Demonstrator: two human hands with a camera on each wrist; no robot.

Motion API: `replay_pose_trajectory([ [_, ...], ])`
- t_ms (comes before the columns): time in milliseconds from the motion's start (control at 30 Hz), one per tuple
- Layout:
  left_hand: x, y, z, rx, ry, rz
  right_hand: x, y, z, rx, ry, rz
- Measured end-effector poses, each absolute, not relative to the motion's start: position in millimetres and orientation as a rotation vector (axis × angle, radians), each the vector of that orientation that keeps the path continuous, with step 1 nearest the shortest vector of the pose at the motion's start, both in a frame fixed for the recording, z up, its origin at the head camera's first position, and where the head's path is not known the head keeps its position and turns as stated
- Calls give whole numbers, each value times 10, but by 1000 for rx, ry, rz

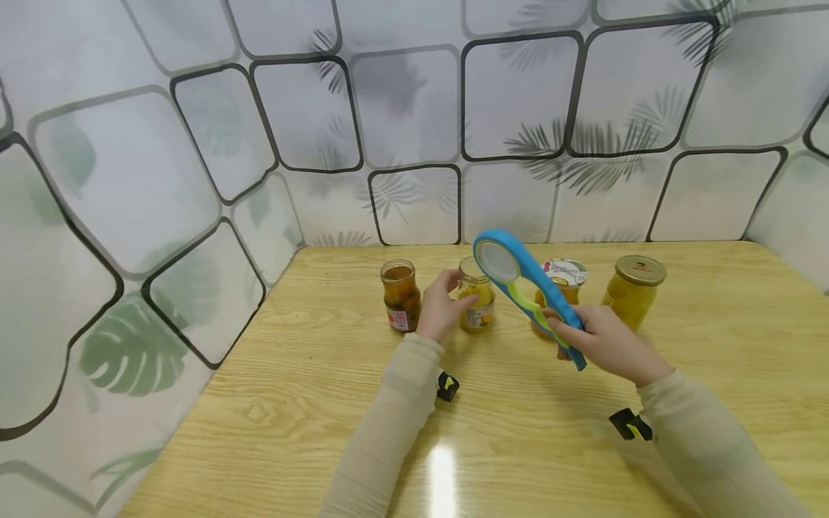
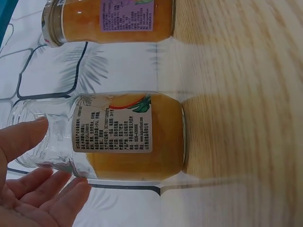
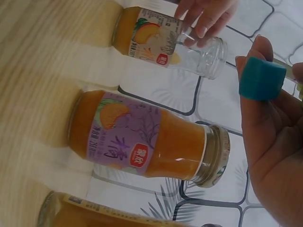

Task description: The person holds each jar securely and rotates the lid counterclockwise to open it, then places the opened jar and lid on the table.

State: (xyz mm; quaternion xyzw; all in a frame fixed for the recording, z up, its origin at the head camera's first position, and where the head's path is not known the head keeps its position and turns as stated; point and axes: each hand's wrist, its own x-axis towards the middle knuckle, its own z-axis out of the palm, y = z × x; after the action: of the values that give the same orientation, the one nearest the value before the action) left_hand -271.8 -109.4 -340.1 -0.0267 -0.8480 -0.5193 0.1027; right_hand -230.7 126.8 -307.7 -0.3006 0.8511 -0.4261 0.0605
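The right grip (image 1: 605,338) held the opener (image 1: 544,285), likely light and stiff, by its handle. Beyond, the left grip (image 1: 445,308) was spread loosely about the neck of the lidless jar (image 1: 478,319) standing on the counter (image 1: 291,424); probably slick, heavy and breakable, it wanted holding round the body.

Left sleeve: a long cream sleeve (image 1: 388,424), plain, with soft little folds, down to the wrist.
Right sleeve: a matching cream sleeve (image 1: 719,446), plain too, and it also stopped at the wrist.
Left wrist bit: a small black piece (image 1: 447,386) with a bright yellow mark poked out beside the cuff.
Right wrist bit: another black piece (image 1: 630,424) sat there, with a yellow stripe.
Hands: the left hand (image 1: 443,309) and right hand (image 1: 612,342) were both bare.
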Motion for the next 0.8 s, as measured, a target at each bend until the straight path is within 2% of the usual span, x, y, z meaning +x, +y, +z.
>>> replay_pose_trajectory([
  [367, -2702, -1145, -3362, -31, -2525, -1505, -2309, 1237, -3203, -863, 2353, -1435],
  [800, -2689, -1388, -3212, -158, -2616, -1503, -2347, 1199, -3285, -664, 2056, -1577],
])
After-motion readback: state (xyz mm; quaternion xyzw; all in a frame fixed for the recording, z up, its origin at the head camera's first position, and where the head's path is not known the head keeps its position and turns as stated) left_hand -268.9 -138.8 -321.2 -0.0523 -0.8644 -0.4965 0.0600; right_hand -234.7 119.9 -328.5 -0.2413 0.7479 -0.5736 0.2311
